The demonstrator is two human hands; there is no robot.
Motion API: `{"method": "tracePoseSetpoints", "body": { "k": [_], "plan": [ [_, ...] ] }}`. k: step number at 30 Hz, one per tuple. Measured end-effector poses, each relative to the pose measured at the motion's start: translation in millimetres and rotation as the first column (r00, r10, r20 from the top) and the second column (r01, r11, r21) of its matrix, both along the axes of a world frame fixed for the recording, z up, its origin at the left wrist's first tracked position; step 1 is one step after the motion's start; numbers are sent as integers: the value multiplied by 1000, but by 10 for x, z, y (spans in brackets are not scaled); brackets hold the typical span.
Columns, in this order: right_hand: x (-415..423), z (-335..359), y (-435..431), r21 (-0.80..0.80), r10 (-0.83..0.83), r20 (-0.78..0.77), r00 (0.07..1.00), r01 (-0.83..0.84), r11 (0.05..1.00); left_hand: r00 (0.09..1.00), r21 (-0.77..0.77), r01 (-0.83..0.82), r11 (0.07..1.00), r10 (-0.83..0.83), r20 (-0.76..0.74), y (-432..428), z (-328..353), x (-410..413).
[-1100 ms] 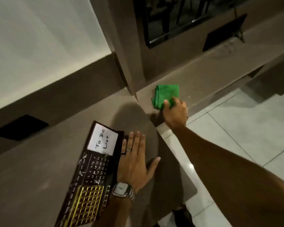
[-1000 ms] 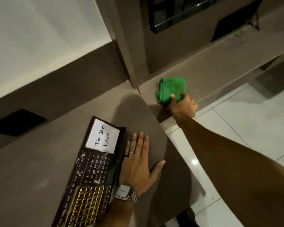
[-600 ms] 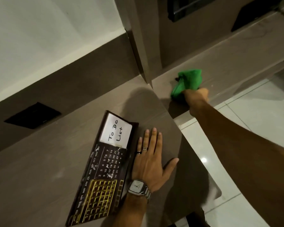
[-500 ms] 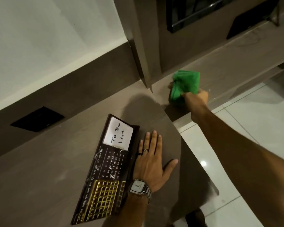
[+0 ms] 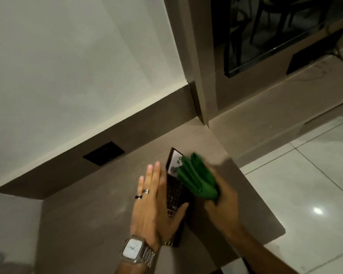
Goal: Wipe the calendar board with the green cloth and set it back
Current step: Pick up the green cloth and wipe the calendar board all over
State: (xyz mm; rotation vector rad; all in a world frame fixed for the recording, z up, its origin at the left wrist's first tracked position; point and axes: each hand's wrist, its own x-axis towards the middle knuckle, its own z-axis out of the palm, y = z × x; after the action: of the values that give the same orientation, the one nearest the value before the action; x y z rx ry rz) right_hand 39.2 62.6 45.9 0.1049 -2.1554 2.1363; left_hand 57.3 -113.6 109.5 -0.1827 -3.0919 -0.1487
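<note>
The dark calendar board (image 5: 174, 196) lies flat on the brown counter (image 5: 91, 214), its white "To Do" note at the far end partly covered. My left hand (image 5: 152, 202) lies flat along the board's left edge, fingers spread, thumb across the gold grid. My right hand (image 5: 221, 206) grips the folded green cloth (image 5: 197, 177) and holds it on the board's upper right part. The cloth is motion-blurred and hides much of the board's far half.
A black outlet plate (image 5: 103, 153) sits in the backsplash behind the board. The counter's right edge (image 5: 261, 198) drops to a white tiled floor (image 5: 305, 184). A lower ledge (image 5: 275, 115) runs to the right under a dark glass panel (image 5: 265, 32).
My right hand lifted the green cloth off the lower ledge and brought it left onto the board. My left hand shifted from the board's right side to its left edge.
</note>
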Motion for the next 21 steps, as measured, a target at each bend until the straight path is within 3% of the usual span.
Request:
{"method": "tracePoseSetpoints", "body": {
  "k": [2, 6, 8, 11, 13, 15, 18, 21],
  "plan": [
    [90, -89, -137, 117, 78, -110, 991, -65, 991, 997, -45, -45, 998, 48, 65, -164, -31, 172],
    [118, -269, -310, 419, 201, -323, 925, -50, 906, 968, 5, -114, 993, 110, 223, -329, -204, 378],
    [125, -368, -366, 534, 248, -349, 904, -26, 845, 961, 57, -113, 992, 94, 261, -365, -289, 428],
    [144, -503, -392, 736, 423, -320, 848, -59, 674, 955, 210, -138, 968, 74, 287, -397, -371, 436],
    [132, -552, -401, 785, 534, -299, 791, -114, 609, 958, 280, -143, 949, 61, 281, -411, -409, 439],
    [6, -518, -398, 793, 552, -322, 769, -99, 601, 961, 330, -133, 935, 40, 273, -421, -424, 437],
    [-196, -458, -346, 791, 445, -308, 841, -33, 610, 960, 354, -132, 926, 31, 277, -448, -449, 439],
    [-54, -510, -294, 773, 398, -235, 887, -78, 630, 966, 362, -119, 925, 23, 258, -453, -448, 450]
  ]
}}
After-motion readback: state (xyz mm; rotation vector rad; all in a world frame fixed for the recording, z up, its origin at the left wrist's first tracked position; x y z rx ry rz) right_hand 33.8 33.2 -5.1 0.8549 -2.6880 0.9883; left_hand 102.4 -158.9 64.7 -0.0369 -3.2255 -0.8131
